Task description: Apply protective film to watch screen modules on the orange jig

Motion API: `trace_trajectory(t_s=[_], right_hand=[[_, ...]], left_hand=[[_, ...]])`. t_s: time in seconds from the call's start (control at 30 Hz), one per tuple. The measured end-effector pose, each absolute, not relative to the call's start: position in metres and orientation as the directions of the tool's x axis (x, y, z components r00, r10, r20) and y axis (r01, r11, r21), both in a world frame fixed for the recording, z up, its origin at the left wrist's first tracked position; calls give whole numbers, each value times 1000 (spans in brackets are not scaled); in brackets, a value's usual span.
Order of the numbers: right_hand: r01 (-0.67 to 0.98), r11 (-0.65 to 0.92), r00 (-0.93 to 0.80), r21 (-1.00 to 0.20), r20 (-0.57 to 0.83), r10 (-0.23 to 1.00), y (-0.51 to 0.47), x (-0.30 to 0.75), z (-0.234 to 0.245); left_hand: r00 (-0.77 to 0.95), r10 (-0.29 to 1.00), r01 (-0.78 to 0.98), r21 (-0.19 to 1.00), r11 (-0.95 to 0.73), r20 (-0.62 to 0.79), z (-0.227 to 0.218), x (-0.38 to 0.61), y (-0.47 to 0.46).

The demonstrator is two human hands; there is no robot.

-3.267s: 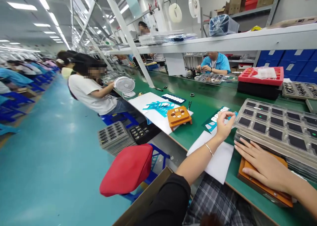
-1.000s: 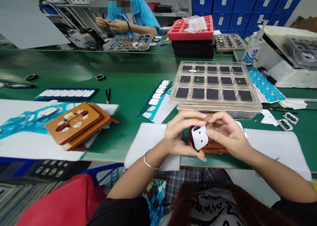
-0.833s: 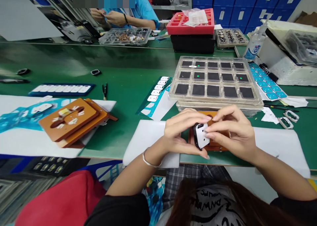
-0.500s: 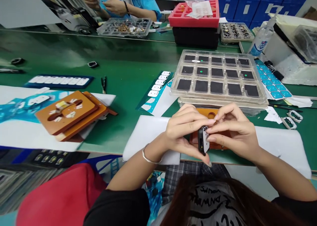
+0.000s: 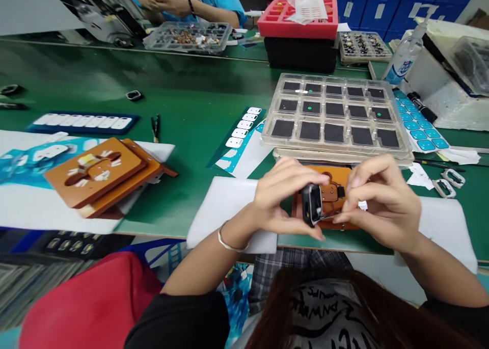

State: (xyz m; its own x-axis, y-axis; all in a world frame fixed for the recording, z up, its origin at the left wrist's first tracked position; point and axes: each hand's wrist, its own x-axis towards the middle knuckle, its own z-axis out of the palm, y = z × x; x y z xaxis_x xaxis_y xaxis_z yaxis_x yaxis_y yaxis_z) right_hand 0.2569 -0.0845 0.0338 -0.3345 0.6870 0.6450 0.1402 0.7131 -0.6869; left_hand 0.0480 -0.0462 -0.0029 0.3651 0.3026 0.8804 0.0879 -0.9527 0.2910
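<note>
My left hand (image 5: 278, 196) is closed around the edges of a small black watch case (image 5: 306, 205), tilted so that its dark, open inside faces right. My right hand (image 5: 384, 204) pinches a thin pale sheet (image 5: 327, 217) that stretches from the case's lower edge to my fingertips. A white bit of it shows behind the fingers, and the rest is hidden. Under both hands lies an orange fixture (image 5: 336, 173) with a recess and a small black block (image 5: 341, 191) on it.
Behind the hands stands a stack of clear trays (image 5: 334, 148) with dark square pieces. Left lies another orange fixture (image 5: 95, 170) on a white sheet. Tweezers (image 5: 155, 128), sticker sheets (image 5: 244, 130) and a pump bottle (image 5: 405, 58) are around. Across the table a co-worker's hands (image 5: 164, 0) are at work.
My right hand has moved right, drawing the pale sheet away from the black case. The case's dark inside now shows where a white face was. The view has shifted slightly.
</note>
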Motion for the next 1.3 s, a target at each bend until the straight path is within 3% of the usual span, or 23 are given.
trace_trajectory(t_s=[0.17, 0.23, 0.3, 0.37, 0.47, 0.57, 0.63, 0.7, 0.8, 0.87, 0.93, 1.1, 1.3], right_hand=[[147, 710, -229, -688, 675, 701, -83, 286, 52], [292, 625, -179, -723, 601, 779, -76, 301, 57], [531, 515, -207, -673, 486, 849, -67, 315, 56], [711, 476, -327, -517, 356, 875, -58, 325, 47], [820, 516, -488, -248, 166, 857, -49, 327, 25], [885, 465, -461, 2, 138, 877, -50, 321, 9], [914, 398, -407, 81, 190, 894, -54, 315, 10], [919, 395, -379, 14, 311, 872, -59, 307, 18], [735, 559, -335, -384, 512, 791, -67, 292, 35], [425, 587, -338, -690, 481, 809, -72, 280, 42], [153, 442, -393, -884, 356, 848, -75, 269, 41], [-145, 136, -416, -980, 185, 891, -77, 255, 28], [-179, 33, -422, -983, 107, 900, -77, 253, 25]], left_hand=[[256, 511, -72, 544, -836, 820, -5, 43, -46], [259, 568, -147, 613, -776, 781, -6, 44, -48], [269, 575, -206, 629, -750, 773, -6, 47, -48], [277, 567, -257, 629, -734, 776, -6, 49, -48], [312, 558, -326, 638, -698, 769, -4, 51, -48], [341, 572, -328, 664, -671, 746, -3, 50, -48], [357, 589, -316, 687, -654, 725, -4, 50, -49], [387, 596, -327, 709, -625, 703, -5, 50, -50], [447, 611, -314, 755, -576, 653, -8, 51, -53], [500, 605, -260, 774, -578, 620, -9, 51, -54], [559, 570, -217, 770, -600, 602, -10, 51, -56], [595, 532, -198, 751, -630, 603, -8, 51, -58], [617, 484, -181, 710, -680, 620, -11, 52, -55]])
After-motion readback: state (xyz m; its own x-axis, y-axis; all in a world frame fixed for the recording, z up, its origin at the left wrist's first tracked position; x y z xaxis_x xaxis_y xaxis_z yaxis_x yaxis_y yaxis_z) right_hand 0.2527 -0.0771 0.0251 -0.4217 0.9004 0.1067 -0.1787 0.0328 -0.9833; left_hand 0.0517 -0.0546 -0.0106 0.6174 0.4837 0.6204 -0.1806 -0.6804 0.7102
